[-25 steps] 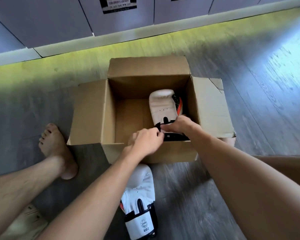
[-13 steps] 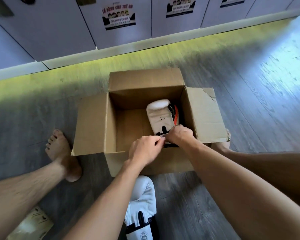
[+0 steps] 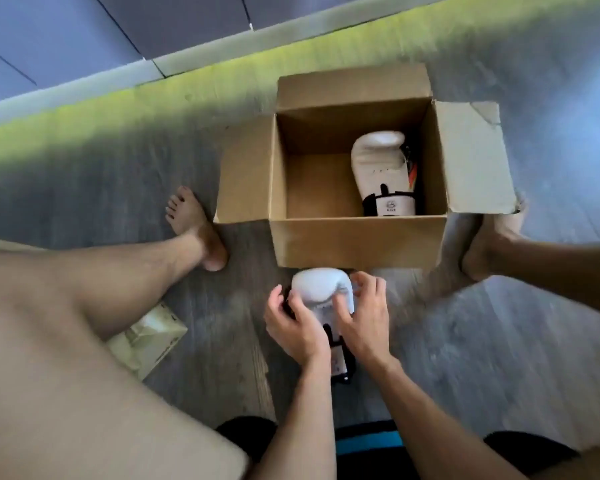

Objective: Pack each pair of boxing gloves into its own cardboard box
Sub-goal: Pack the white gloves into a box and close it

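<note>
Both my hands have come back out of the cardboard box (image 3: 357,242) since a moment ago, when they were fussing at the cuff of the glove inside it; now they are down on the floor in front of the box, at the second glove.

One white boxing glove (image 3: 383,171) already lies in the right half of the open box, padded end away from me, cuff toward the near wall, close against the right side. The left half of the box floor is bare. So I judge this pair half packed: its mate, the second glove (image 3: 321,285), is on the floor with its rounded end touching or just short of the box's near wall, and has yet to go in. I see no other pair or box here, so I cannot say what else remains.

My left hand (image 3: 297,325) cups the glove's left side, fingers curled loosely round it, thumb over the top. My right hand (image 3: 362,323) is spread wider over the right side, fingers splayed and partly on the padding. Neither grip is clenched; both are half-open, closing around the glove, which I judge is not lifted yet.
</note>
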